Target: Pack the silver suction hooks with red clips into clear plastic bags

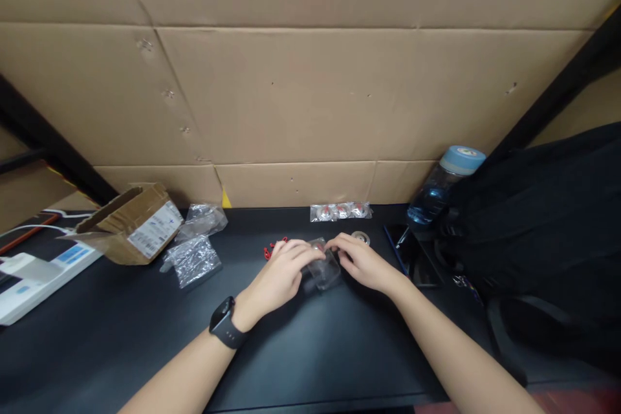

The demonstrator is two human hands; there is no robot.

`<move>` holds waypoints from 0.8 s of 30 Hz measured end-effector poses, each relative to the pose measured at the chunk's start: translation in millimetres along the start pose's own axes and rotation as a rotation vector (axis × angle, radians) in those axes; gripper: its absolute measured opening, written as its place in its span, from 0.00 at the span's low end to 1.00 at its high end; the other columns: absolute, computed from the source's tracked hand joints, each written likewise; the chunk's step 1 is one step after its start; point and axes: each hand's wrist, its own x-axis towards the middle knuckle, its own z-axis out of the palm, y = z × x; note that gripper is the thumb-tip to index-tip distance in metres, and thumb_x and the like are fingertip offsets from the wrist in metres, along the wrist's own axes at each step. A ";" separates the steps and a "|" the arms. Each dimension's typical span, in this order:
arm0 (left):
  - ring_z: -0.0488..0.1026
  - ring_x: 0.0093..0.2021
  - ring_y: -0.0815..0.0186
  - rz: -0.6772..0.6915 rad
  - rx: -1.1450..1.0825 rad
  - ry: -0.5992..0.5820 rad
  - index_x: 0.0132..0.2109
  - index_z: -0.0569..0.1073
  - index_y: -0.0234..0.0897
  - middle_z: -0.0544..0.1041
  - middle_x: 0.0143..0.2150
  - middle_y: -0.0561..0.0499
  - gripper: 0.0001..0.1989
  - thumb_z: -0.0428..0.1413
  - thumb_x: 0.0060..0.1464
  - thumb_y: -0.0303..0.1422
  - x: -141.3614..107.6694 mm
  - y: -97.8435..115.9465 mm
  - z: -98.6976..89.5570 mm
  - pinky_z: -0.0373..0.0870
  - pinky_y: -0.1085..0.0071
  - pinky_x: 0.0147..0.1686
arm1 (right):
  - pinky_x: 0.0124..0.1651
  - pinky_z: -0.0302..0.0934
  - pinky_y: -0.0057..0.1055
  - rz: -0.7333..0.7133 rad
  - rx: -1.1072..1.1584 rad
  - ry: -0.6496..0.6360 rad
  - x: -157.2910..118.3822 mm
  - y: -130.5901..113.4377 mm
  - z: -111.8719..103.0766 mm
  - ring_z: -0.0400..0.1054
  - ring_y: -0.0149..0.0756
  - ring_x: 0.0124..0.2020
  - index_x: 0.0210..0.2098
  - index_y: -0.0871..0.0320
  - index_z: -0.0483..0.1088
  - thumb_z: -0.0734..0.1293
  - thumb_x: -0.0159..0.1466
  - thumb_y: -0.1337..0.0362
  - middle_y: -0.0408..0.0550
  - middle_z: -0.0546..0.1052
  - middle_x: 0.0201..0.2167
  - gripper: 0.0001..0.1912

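Observation:
Between my two hands a small clear plastic bag (324, 273) hangs over the black table, with something red at its upper end. My left hand (286, 272), a dark watch on its wrist, grips the bag's left side with its fingertips. My right hand (361, 263) pinches the bag's top right corner. Red small pieces (268, 252) lie just beyond my left fingers, partly hidden. A round metallic disc (361, 237) rests behind my right hand. Farther back lies a row of bagged round silver-and-red parts (341, 211).
An opened cardboard box (130, 223) and crumpled clear bags (196, 259) are at the left, beside a white power strip (48, 278). On the right are a phone (412, 255), a blue-lidded water bottle (439, 187) and a black bag (548, 233). A cardboard wall (291, 97) closes the back.

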 end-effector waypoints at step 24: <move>0.64 0.57 0.54 -0.374 0.039 0.118 0.38 0.78 0.42 0.76 0.52 0.49 0.13 0.50 0.68 0.35 2.7 -4.9 19.4 0.55 0.55 0.51 | 0.44 0.59 0.32 0.137 0.037 0.029 6.2 7.2 9.0 0.68 0.36 0.38 0.34 0.57 0.74 0.62 0.72 0.64 0.46 0.74 0.34 0.12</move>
